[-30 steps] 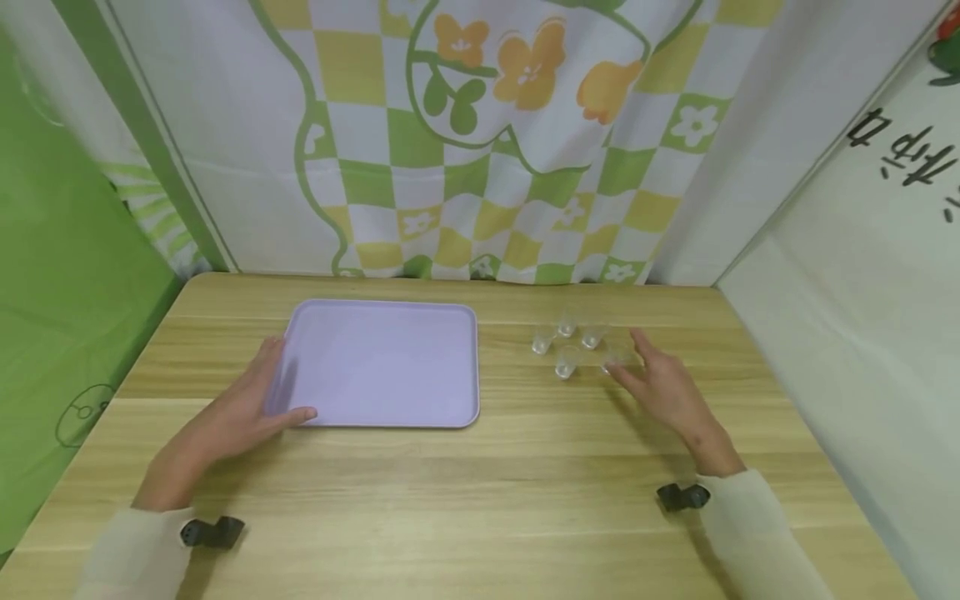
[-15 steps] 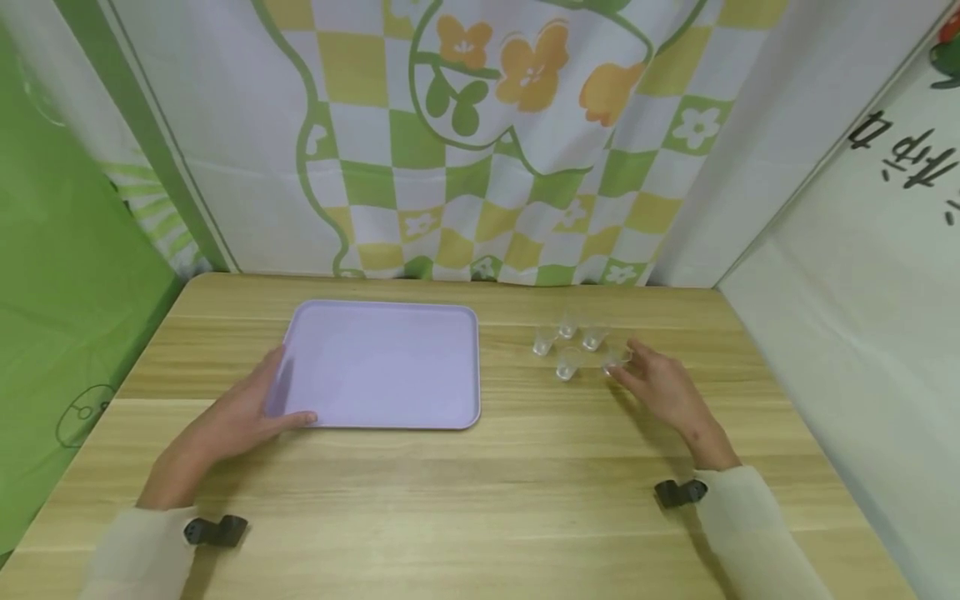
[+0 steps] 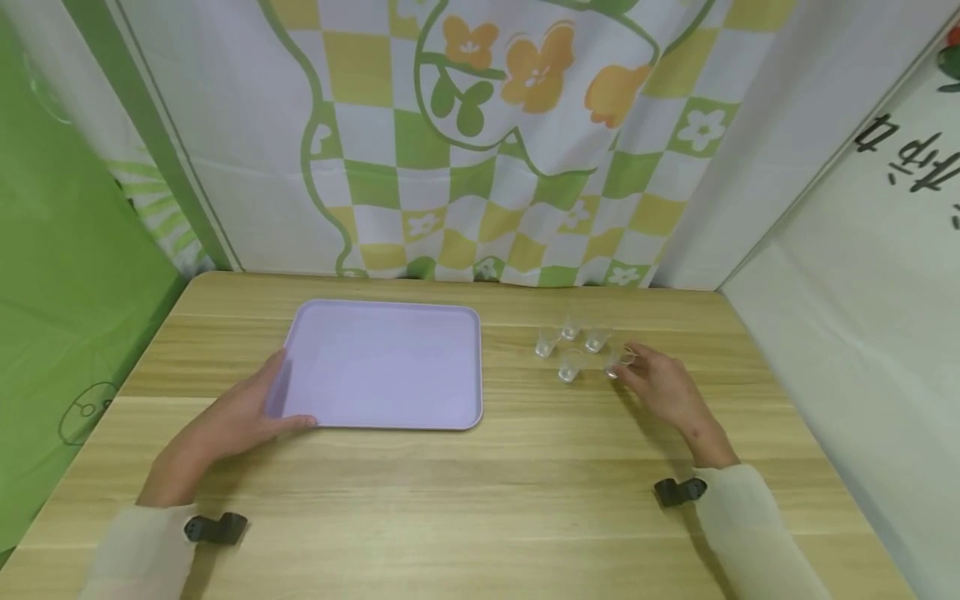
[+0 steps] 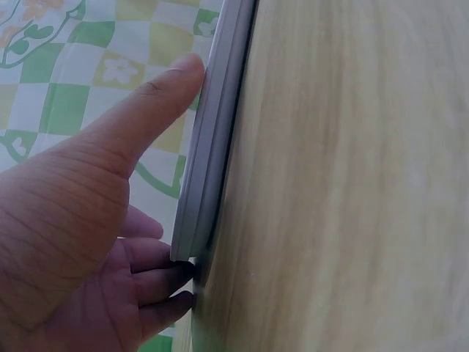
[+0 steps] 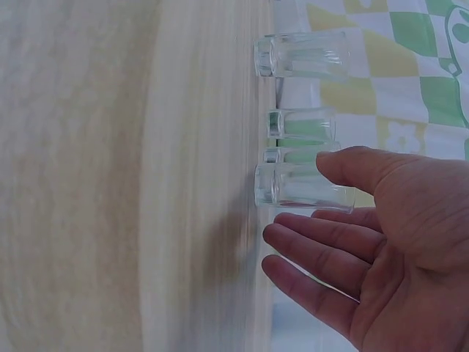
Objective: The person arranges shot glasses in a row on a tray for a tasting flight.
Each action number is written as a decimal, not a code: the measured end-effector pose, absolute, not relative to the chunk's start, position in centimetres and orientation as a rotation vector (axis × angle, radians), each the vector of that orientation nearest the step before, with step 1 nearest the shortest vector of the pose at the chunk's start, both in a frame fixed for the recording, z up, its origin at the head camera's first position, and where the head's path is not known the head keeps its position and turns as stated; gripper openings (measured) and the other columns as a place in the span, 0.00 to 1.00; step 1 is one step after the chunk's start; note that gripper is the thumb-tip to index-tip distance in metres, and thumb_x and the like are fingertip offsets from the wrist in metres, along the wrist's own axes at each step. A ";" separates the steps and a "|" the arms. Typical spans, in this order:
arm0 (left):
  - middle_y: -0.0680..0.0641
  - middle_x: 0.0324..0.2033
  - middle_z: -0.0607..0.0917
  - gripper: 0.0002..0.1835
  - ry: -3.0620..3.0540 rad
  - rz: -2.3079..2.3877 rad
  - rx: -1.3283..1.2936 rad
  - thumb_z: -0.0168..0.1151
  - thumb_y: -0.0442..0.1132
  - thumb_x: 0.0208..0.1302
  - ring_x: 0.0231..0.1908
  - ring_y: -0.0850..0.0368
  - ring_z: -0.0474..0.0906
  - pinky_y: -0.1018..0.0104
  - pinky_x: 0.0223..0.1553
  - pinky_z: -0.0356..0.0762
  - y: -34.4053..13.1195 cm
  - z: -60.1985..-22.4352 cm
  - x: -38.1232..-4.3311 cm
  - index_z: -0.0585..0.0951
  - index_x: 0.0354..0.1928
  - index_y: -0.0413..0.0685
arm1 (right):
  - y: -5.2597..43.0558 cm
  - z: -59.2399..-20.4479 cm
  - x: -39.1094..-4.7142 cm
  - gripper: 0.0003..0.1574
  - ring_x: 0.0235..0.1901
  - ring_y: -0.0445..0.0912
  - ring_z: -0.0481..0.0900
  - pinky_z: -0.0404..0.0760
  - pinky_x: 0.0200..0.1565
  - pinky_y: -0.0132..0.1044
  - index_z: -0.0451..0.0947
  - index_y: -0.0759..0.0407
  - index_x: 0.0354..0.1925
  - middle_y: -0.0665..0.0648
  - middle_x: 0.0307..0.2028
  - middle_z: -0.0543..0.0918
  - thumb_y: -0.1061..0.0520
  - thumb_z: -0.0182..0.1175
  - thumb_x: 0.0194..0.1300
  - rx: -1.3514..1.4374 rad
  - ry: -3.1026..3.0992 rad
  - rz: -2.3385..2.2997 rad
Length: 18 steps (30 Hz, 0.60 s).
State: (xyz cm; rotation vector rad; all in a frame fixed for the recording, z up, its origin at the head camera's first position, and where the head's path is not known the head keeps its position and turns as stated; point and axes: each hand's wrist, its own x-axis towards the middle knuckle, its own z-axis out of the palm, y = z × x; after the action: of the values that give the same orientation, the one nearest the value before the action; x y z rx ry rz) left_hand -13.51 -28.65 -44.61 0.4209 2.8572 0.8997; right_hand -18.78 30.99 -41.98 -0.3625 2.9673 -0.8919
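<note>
A pale purple tray lies flat on the wooden table. My left hand holds its near left corner, thumb along the front rim and fingers at the left side. In the left wrist view, the thumb rests against the tray's edge and the fingertips meet its corner. On the right, my right hand has thumb and fingers around a small clear shot glass, the rightmost of a cluster. Several matching glasses stand close beside it, among them a front one and a left one.
The wooden table reaches back to a checked, flowered curtain. A white wall panel borders the right side, and a green one the left. Wood surface lies between tray and glasses.
My right hand's thumb and fingers have closed in around the rightmost shot glass. The left hand has stayed at the tray's corner, and the tray has not moved.
</note>
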 end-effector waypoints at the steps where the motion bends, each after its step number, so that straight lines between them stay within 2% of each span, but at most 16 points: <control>1: 0.20 0.74 0.49 0.67 2.857 0.895 0.420 0.74 0.60 0.61 0.71 0.21 0.51 0.30 0.69 0.53 -28.7 -44.6 -13.5 0.40 0.79 0.27 | 31.0 -42.0 -18.8 0.36 0.52 0.67 0.83 0.82 0.52 0.60 0.63 0.78 0.70 0.74 0.53 0.83 0.54 0.59 0.78 -0.360 2.970 -0.888; 18: 0.23 0.76 0.45 0.67 2.810 0.862 0.355 0.71 0.64 0.62 0.72 0.21 0.47 0.30 0.70 0.49 -28.9 -44.1 -13.2 0.40 0.78 0.26 | 31.0 -41.7 -18.7 0.32 0.49 0.65 0.85 0.84 0.48 0.59 0.68 0.74 0.68 0.72 0.50 0.85 0.53 0.59 0.79 -0.365 2.992 -0.900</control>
State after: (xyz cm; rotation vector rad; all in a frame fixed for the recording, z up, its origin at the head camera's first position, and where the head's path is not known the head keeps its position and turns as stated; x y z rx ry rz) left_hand -13.20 -28.86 -44.11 0.3548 2.8097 0.8618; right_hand -18.66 30.97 -41.71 -0.3655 2.9918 -0.8997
